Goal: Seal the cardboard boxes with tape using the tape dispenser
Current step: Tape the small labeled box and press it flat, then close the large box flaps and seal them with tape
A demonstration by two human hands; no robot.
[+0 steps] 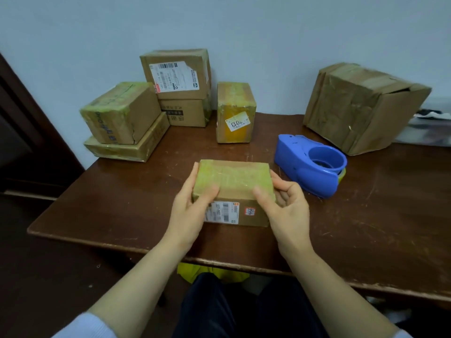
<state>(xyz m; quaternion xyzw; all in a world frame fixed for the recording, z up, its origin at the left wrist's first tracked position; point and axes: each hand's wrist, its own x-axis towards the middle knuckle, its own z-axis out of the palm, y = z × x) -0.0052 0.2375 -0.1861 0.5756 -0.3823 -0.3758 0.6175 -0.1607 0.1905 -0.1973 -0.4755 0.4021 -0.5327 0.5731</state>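
Note:
A small cardboard box [234, 181] with yellowish tape over its top stands near the front of the brown table [122, 203]. A shipping label shows on its front face. My left hand [192, 203] grips the box's left end, thumb on top. My right hand [280, 203] holds the right end, thumb on the top edge and fingers curled round the side. A blue tape dispenser [307, 164] lies on the table just right of the box, untouched.
Several taped boxes are stacked at the back left [124, 113]. A small upright box with a yellow sticker [235, 113] stands behind the held box. A large crumpled box [363, 106] sits at the back right. The wall is close behind.

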